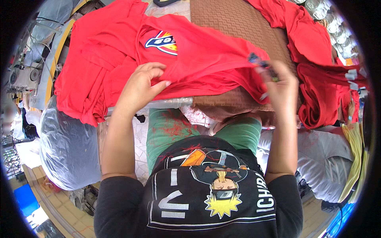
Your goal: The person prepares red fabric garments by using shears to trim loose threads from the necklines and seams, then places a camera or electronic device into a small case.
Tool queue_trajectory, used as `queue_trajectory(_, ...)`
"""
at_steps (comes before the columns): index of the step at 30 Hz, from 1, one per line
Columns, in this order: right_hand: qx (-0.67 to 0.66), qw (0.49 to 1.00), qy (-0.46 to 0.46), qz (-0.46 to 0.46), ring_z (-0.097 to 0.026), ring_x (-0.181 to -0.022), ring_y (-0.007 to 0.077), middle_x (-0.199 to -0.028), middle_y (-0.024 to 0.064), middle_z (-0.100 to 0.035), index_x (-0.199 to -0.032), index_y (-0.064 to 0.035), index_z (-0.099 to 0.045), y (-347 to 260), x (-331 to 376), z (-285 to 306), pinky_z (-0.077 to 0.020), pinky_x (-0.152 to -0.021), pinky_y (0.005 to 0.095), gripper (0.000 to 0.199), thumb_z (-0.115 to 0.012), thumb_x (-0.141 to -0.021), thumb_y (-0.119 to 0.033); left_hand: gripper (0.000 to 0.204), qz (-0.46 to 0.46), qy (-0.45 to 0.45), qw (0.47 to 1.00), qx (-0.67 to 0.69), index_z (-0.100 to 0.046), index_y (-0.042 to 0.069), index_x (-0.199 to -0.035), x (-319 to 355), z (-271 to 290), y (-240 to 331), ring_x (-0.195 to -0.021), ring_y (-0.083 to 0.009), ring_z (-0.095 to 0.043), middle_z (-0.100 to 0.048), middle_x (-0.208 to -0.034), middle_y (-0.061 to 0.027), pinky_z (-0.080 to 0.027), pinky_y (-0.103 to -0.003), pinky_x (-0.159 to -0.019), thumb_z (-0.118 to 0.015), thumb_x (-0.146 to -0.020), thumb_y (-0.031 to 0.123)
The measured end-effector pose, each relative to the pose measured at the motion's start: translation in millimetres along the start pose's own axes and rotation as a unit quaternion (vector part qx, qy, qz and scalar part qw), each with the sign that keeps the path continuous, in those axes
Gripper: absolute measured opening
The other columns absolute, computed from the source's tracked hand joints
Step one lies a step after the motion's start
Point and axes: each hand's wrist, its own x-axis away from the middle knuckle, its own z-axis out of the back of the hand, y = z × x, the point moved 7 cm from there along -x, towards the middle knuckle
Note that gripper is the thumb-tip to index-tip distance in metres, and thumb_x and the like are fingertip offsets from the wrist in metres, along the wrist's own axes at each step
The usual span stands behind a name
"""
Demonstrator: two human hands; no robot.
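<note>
A red T-shirt [190,55] with a colourful printed emblem lies spread in front of me, part of it bunched at the left. My left hand [139,87] rests on its near edge; the thumb stands apart from the curled fingers, with no cloth clearly pinched between them. At the shirt's right end, my right hand [281,81] is closed around a small dark tool [274,75], which looks like thread snips. Motion blurs it, and the fingers cover much of it. The red cloth runs right up to this hand; whether the fingers also hold it, I cannot tell.
Under the shirt is a brown textured cloth [234,39]. More red garments [313,43] lie along the right side. A sewing machine [29,77] stands at far left, above a plastic-wrapped bundle [67,146]. A pale bundle [321,158] is at right. Red thread scraps dot my lap.
</note>
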Motion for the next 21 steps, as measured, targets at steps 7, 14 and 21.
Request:
queue_trajectory(7, 0.010, 0.992, 0.125, -0.026, -0.055, -0.067, 0.0103, -0.077, 0.0029, -0.064, -0.102, -0.0036, -0.066, 47, -21, 55, -0.0455, -0.065, 0.0250, 0.019, -0.070, -0.084, -0.009, 0.021, 0.078, -0.047, 0.853, 0.514, -0.061, -0.001, -0.108, -18, -27, 43, -0.087, -0.0038, -0.056, -0.064, -0.097, 0.0001, -0.046, -0.021, -0.080, -0.061, -0.093, 0.014)
queue_trajectory(14, 0.036, 0.999, 0.029, 0.006, -0.064, -0.082, 0.0300, -0.092, 0.0152, -0.065, -0.099, -0.0061, -0.067, 38, 1, 6, -0.0498, -0.076, 0.0369, 0.018, -0.068, -0.082, -0.011, 0.024, 0.113, 0.032, 0.967, 0.228, -0.062, -0.002, -0.107, -12, -54, 16, -0.085, -0.0108, -0.062, -0.066, -0.099, -0.0085, -0.049, -0.026, -0.076, -0.065, -0.089, 0.012)
queue_trajectory(21, 0.004, 0.986, -0.164, 0.042, -0.065, -0.082, 0.0322, -0.088, 0.0148, -0.064, -0.093, -0.0036, -0.069, -2, 23, -68, -0.0521, -0.071, 0.0401, 0.038, -0.077, -0.072, -0.035, 0.032, -0.121, 0.055, 0.987, 0.095, -0.061, 0.004, -0.117, -43, -58, 82, -0.095, -0.0246, -0.065, -0.063, -0.114, -0.0154, -0.050, -0.033, -0.085, -0.062, -0.085, 0.006)
